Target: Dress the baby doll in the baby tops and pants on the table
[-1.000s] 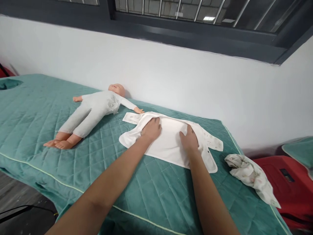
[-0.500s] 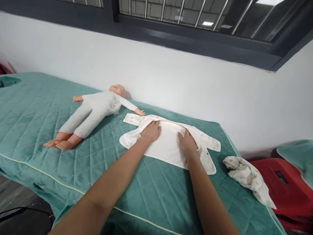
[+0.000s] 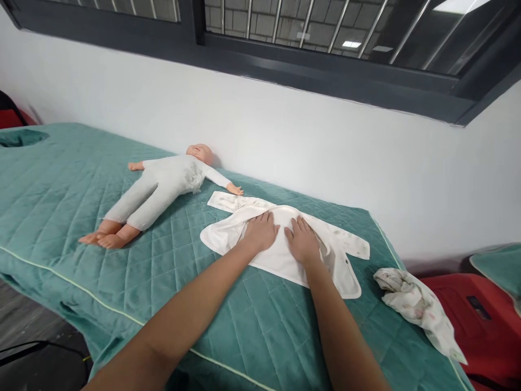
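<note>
A small white baby top lies spread on the green quilted bed cover, its front opened out and its sleeves stretched to both sides. Flat on its inner cloth, left of the middle, rests my left hand, fingers extended. My right hand lies the same way just to the right, fingers pointing toward the collar. Neither hand grips anything. To the left, a baby doll in a pale body suit lies on its back, one of its hands close to the top's left sleeve.
A crumpled printed cloth lies at the bed's right edge, beside a red chair. The green quilted cover spans the bed. Behind it stand a white wall and a dark-framed window. A hole shows at far left.
Both hands have moved closer together on the top and now lie flatter, with fingers straighter. The camera view has shifted slightly; the doll and crumpled cloth stay put.
</note>
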`<state>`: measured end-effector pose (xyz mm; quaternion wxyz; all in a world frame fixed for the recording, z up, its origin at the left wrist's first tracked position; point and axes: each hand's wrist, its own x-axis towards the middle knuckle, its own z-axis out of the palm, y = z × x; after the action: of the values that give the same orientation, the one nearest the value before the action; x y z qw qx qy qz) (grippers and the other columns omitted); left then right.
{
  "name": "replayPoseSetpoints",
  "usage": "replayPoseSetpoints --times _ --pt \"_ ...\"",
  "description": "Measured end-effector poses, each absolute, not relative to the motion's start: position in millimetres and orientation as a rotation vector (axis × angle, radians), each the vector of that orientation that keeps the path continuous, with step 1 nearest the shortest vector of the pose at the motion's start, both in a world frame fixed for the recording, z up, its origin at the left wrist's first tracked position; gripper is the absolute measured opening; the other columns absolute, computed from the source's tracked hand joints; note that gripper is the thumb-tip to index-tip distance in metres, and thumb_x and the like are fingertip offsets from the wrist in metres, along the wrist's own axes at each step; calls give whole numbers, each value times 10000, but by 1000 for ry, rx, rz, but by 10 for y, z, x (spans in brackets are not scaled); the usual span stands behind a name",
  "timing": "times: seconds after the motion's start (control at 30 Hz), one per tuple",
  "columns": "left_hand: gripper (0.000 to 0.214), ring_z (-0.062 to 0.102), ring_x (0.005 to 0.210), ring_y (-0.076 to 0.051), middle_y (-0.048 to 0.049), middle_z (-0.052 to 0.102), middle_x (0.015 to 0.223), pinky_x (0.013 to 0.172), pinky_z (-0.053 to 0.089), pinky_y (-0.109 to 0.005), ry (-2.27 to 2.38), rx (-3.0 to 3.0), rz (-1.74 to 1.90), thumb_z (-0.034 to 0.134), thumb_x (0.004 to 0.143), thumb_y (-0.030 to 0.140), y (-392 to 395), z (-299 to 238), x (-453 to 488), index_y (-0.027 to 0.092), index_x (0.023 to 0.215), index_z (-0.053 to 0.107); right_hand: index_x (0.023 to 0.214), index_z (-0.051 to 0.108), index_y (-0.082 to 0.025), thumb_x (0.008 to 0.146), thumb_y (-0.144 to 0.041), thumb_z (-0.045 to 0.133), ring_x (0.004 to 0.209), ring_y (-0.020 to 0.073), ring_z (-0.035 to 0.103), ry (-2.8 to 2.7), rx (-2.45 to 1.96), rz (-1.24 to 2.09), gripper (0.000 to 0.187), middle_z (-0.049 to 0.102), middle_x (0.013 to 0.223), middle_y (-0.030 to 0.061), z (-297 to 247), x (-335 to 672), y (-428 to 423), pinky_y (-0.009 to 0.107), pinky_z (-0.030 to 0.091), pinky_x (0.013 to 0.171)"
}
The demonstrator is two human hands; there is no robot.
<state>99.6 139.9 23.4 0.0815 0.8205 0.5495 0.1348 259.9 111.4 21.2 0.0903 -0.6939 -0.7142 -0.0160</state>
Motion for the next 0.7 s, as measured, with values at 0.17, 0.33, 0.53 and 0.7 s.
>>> replayPoseSetpoints --times 0.17,0.33,0.53,0.7 --pt "641 288 1509 -273 -200 342 1602 1227 237 -442 1617 2481 405 235 1032 429 1350 185 987 32 1521 354 1544 320 -29 1044 -467 253 1541 297 163 -2143 -2110 -51 668 226 1637 226 179 2542 1058 441 169 1224" --pt "626 243 1528 -281 -222 313 1609 1243 202 -435 1624 2568 447 233 1033 388 1106 174 931 0 1501 384 1545 309 -9 1046 -469 232 1543 304 153 -2191 -2093 -62 684 211 1637 236 190 2482 867 445 175 1225" --pt "611 257 1524 -277 -213 334 1599 1243 237 -432 1667 2547 465 232 1035 357 685 166 819 -6 1496 404 1545 323 -17 1039 -501 235 1542 292 166 -2225 -2033 -32 705 235 1633 217 191 2418 441 454 218 1223" --pt "607 294 1511 -270 -188 358 1593 1238 273 -454 1627 2606 583 235 1044 389 121 153 568 32 1496 426 1543 348 -49 1036 -517 236 1531 269 224 -2208 -1919 -60 699 279 1629 159 181 2349 -198 472 245 1232"
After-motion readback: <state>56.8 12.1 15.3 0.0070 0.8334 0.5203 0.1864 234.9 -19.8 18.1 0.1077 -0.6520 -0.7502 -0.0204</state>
